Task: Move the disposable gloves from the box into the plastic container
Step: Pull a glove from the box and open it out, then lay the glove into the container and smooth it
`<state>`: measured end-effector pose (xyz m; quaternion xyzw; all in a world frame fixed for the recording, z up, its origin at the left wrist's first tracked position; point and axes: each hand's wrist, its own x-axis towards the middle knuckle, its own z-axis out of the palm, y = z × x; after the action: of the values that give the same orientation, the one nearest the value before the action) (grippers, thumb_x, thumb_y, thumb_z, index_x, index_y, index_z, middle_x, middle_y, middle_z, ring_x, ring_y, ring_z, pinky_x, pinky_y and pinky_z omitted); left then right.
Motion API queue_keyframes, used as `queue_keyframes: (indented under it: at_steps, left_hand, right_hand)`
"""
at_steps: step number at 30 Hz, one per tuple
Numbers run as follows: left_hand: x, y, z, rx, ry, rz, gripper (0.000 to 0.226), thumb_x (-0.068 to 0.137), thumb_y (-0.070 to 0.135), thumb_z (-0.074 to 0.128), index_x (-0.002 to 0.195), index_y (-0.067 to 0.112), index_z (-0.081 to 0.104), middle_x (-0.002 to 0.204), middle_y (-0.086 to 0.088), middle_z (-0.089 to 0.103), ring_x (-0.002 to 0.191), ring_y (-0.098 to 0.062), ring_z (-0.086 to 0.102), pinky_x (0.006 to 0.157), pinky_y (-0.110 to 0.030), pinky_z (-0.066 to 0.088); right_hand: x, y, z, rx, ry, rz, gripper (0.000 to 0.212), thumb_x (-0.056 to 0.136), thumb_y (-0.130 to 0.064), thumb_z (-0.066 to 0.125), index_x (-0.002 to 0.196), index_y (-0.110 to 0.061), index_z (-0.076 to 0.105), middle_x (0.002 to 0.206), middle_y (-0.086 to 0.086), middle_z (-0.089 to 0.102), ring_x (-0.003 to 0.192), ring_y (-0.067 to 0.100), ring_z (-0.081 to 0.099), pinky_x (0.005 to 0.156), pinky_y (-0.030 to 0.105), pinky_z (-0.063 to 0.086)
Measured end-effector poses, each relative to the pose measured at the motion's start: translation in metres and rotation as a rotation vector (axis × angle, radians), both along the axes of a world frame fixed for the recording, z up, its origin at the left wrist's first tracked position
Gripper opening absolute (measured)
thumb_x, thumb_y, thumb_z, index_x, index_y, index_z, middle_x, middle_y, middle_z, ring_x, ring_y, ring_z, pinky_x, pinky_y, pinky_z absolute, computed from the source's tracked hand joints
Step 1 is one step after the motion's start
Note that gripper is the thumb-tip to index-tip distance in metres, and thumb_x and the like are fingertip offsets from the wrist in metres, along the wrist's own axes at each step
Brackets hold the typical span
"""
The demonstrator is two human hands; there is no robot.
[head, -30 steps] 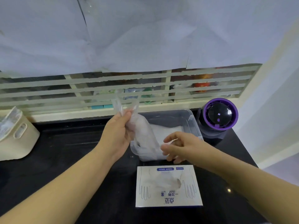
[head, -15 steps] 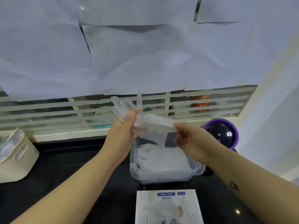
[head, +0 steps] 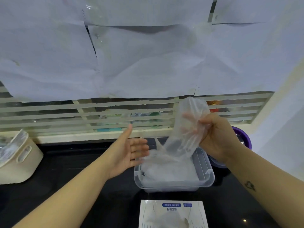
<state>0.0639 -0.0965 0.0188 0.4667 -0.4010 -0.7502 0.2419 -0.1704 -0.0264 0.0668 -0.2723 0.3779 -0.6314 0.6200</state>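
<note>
Right fingers [head: 204,120] round glove [head: 178,144] — left [head: 139,143] splayed

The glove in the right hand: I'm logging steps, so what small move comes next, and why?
Probably lower the right hand and release the glove into the plastic container: its tail hangs over the pile inside, and the left hand is open beside it.

The left hand [head: 130,153] has let go of the glove [head: 185,129] and now lies open, fingers straight, at mid-frame. The right hand [head: 215,137] alone grips the glove, moved right of centre, its tail trailing into the container [head: 207,168].
</note>
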Motion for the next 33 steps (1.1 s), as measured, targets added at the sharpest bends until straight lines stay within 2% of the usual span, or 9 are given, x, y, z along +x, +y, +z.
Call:
queue_keyframes:
  at_steps: [5, 10, 13, 16, 21, 23, 26, 29, 33]
  left_hand:
    - [-0.02, 0.006, 0.005, -0.208, -0.039, -0.155, 0.066, 0.074, 0.068, 0.053, 0.123, 0.023, 0.058, 0.126, -0.002, 0.062, 0.116, -0.017, 0.058, 0.1, -0.04, 0.047]
    - [-0.041, -0.007, 0.017, -0.28, 0.065, -0.439, 0.107, 0.06, 0.068, 0.076, 0.15, 0.035, 0.028, 0.145, 0.006, 0.049, 0.137, -0.015, 0.041, 0.116, -0.047, 0.027]
    - [-0.05, -0.006, 0.01, -0.212, 0.177, -0.62, 0.084, 0.073, 0.056, 0.074, 0.144, 0.021, 0.046, 0.142, -0.008, 0.053, 0.132, -0.026, 0.048, 0.11, -0.048, 0.038]
    - [-0.051, -0.005, 0.006, -0.139, 0.236, -0.494, 0.05, 0.084, 0.028, 0.069, 0.127, 0.005, 0.061, 0.125, -0.015, 0.063, 0.117, -0.028, 0.06, 0.102, -0.04, 0.048]
    - [-0.033, -0.026, 0.021, -0.164, 0.225, -0.262, 0.019, 0.086, 0.017, 0.064, 0.099, 0.004, 0.066, 0.095, -0.012, 0.07, 0.088, -0.021, 0.069, 0.085, -0.034, 0.057]
    - [-0.025, -0.033, 0.031, -0.255, 0.149, -0.238, 0.012, 0.083, 0.017, 0.063, 0.091, 0.007, 0.064, 0.087, -0.007, 0.071, 0.078, -0.015, 0.069, 0.075, -0.025, 0.057]
    - [-0.018, -0.036, 0.044, -0.538, -0.176, -0.38, 0.005, 0.091, 0.017, 0.061, 0.093, 0.014, 0.065, 0.082, 0.006, 0.07, 0.074, -0.005, 0.065, 0.073, -0.015, 0.05]
    - [-0.018, -0.035, 0.057, -0.663, -0.385, -0.617, 0.007, 0.093, 0.02, 0.062, 0.096, 0.022, 0.067, 0.079, 0.018, 0.069, 0.076, 0.003, 0.064, 0.075, -0.009, 0.046]
    - [-0.034, -0.031, 0.066, -0.688, -0.48, -0.785, 0.008, 0.094, 0.021, 0.063, 0.098, 0.023, 0.069, 0.081, 0.02, 0.069, 0.077, 0.006, 0.065, 0.071, -0.008, 0.047]
  right_hand:
    - [0.004, 0.004, 0.0, -0.041, 0.245, 0.098, 0.05, 0.088, -0.005, 0.039, 0.052, -0.02, 0.071, 0.071, -0.002, 0.067, 0.077, 0.012, 0.065, 0.084, 0.038, 0.053]
    - [0.002, 0.004, 0.001, -0.096, 0.255, 0.254, 0.023, 0.075, -0.012, 0.047, 0.067, -0.012, 0.069, 0.072, 0.006, 0.061, 0.073, 0.019, 0.062, 0.075, 0.036, 0.055]
    - [0.0, 0.004, -0.003, -0.073, 0.3, 0.267, 0.033, 0.076, -0.015, 0.047, 0.096, 0.011, 0.055, 0.094, 0.018, 0.055, 0.092, 0.034, 0.054, 0.091, 0.053, 0.048]
    - [-0.005, 0.006, -0.004, -0.043, 0.289, 0.24, 0.042, 0.078, -0.016, 0.049, 0.109, 0.013, 0.051, 0.107, 0.02, 0.053, 0.102, 0.04, 0.052, 0.096, 0.06, 0.043]
    - [-0.023, 0.01, -0.011, 0.034, 0.474, 0.2, 0.01, 0.085, -0.003, 0.057, 0.078, 0.002, 0.06, 0.077, 0.018, 0.059, 0.065, 0.023, 0.059, 0.062, 0.025, 0.054]
    - [-0.032, 0.015, -0.023, 0.098, 0.672, 0.287, 0.022, 0.087, -0.002, 0.059, 0.067, -0.004, 0.05, 0.061, 0.008, 0.056, 0.052, 0.014, 0.054, 0.054, 0.019, 0.049]
    - [-0.04, 0.024, -0.031, 0.198, 0.937, 0.488, 0.022, 0.082, -0.019, 0.071, 0.091, -0.007, 0.055, 0.077, 0.0, 0.07, 0.071, 0.014, 0.068, 0.076, 0.026, 0.055]
    - [-0.044, 0.017, -0.023, 0.207, 0.925, 0.312, 0.073, 0.074, -0.038, 0.071, 0.138, -0.027, 0.037, 0.107, -0.013, 0.069, 0.098, 0.006, 0.067, 0.084, 0.024, 0.055]
    - [-0.024, 0.002, -0.011, 0.111, 0.944, 0.342, 0.096, 0.071, -0.044, 0.074, 0.148, -0.042, 0.016, 0.12, -0.017, 0.062, 0.108, 0.002, 0.062, 0.092, 0.023, 0.05]
